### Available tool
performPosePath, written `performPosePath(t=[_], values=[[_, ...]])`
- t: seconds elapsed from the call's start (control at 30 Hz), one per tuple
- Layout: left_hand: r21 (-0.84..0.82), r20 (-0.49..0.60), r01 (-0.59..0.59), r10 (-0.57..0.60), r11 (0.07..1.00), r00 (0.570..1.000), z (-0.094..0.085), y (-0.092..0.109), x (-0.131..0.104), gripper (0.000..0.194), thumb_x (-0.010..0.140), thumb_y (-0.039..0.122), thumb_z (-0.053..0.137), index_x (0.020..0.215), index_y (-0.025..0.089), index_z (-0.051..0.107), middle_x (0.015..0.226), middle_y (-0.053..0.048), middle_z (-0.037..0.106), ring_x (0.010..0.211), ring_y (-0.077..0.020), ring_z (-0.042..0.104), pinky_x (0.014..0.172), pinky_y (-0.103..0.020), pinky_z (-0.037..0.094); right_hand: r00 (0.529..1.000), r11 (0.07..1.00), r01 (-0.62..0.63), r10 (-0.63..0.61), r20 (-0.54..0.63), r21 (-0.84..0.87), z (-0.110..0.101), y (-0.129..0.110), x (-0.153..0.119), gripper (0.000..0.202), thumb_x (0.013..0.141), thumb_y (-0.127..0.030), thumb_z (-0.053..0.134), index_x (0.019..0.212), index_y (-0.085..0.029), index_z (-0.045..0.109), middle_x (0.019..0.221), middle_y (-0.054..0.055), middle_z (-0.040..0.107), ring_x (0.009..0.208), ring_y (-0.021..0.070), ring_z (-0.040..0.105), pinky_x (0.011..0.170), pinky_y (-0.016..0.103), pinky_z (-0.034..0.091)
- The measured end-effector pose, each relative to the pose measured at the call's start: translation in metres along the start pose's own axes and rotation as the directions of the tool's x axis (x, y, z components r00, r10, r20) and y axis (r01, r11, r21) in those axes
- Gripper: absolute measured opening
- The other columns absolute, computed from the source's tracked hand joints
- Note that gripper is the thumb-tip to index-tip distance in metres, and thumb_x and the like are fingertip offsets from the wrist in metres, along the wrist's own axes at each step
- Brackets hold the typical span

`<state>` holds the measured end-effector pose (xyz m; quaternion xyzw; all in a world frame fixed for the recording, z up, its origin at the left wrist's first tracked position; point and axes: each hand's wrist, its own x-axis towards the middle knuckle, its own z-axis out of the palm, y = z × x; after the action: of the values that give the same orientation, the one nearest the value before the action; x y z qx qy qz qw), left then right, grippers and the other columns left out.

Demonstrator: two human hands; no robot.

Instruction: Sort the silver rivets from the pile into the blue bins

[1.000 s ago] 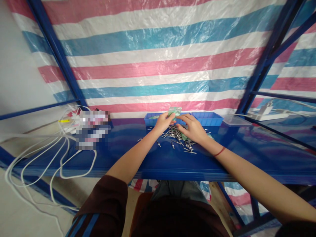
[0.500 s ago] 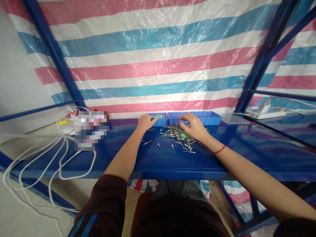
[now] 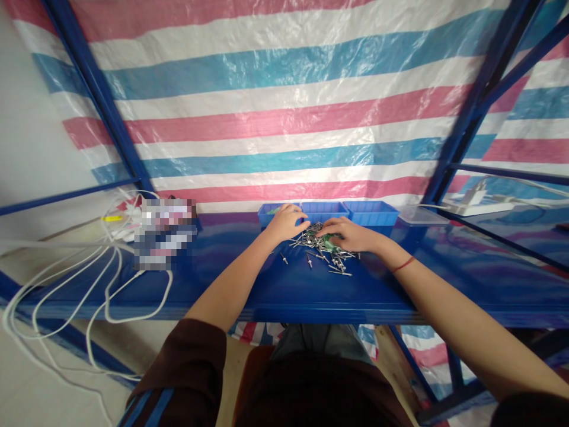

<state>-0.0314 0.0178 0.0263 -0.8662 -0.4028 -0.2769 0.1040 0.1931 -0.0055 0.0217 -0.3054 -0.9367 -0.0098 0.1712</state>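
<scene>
A heap of silver blind rivets (image 3: 309, 238) lies on the blue tabletop, with green pieces (image 3: 329, 241) among them, too small to make out. My right hand (image 3: 353, 235) reaches over the heap from the right; its curved fingers touch the rivets, thumb and fingertips apart. On the heap's left side, my left hand (image 3: 287, 225) hovers with thumb and fingers apart and nothing visible between them. It partly covers the left blue bin (image 3: 267, 218), where a bit of green shows. Several loose rivets are scattered in front of the heap.
Behind the heap stand a middle blue bin (image 3: 326, 210) and a right blue bin (image 3: 373, 214). A clear plastic lid (image 3: 422, 215) and a white power strip (image 3: 482, 204) are farther right. White cables (image 3: 120, 290) loop over the table's left end. Blue metal posts frame the striped sheet.
My left hand has moved right, from the left bin to the heap's left edge. My right hand has lowered onto the rivets. Some rivets on the left are now covered or gone.
</scene>
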Motion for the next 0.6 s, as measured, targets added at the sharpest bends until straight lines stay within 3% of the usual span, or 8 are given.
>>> performPosePath(t=[0.2,0.33,0.5,0.6], values=[[-0.030,0.040,-0.093,0.094,0.995,0.995,0.003,0.008,0.001,0.028,0.084,0.036,0.051,0.098,0.021,0.069,0.105,-0.006,0.062,0.105,-0.0204,0.051,0.098,-0.037,0.035,1.000,1.000,0.015,-0.015,-0.008,0.002,-0.001,0.003,0.003,0.024,0.076,-0.009,0.049,0.088,-0.020,0.066,0.094,0.007,0.064,0.090,0.0204,0.057,0.086,0.039,0.038],[-0.108,0.077,-0.092,0.100,0.990,0.992,0.001,0.009,0.001,0.032,0.085,0.039,0.048,0.101,0.019,0.066,0.106,-0.007,0.063,0.104,-0.0200,0.053,0.097,-0.037,0.036,0.994,1.000,0.002,-0.003,-0.113,-0.009,-0.005,0.003,0.002,0.018,0.077,-0.011,0.047,0.079,-0.018,0.063,0.085,0.007,0.064,0.084,0.0200,0.057,0.081,0.036,0.040],[-0.251,0.085,-0.044,0.068,0.967,0.994,0.005,0.019,0.001,0.049,0.079,0.051,0.054,0.115,0.019,0.058,0.111,-0.009,0.061,0.105,-0.0216,0.053,0.092,-0.036,0.040,0.925,0.977,-0.175,0.206,-0.318,0.123,-0.008,-0.004,0.003,0.013,0.079,-0.017,0.048,0.084,-0.018,0.060,0.082,0.006,0.065,0.074,0.0184,0.058,0.070,0.032,0.044],[-0.341,0.063,-0.020,0.044,0.940,0.997,0.009,0.028,0.003,0.036,0.082,0.044,0.052,0.104,0.017,0.062,0.094,-0.006,0.066,0.087,-0.0178,0.059,0.080,-0.031,0.044,0.884,0.955,-0.207,0.275,-0.377,0.213,-0.007,-0.012,0.005,0.013,0.080,-0.024,0.049,0.083,-0.017,0.060,0.078,0.005,0.065,0.069,0.0171,0.058,0.065,0.030,0.044]])
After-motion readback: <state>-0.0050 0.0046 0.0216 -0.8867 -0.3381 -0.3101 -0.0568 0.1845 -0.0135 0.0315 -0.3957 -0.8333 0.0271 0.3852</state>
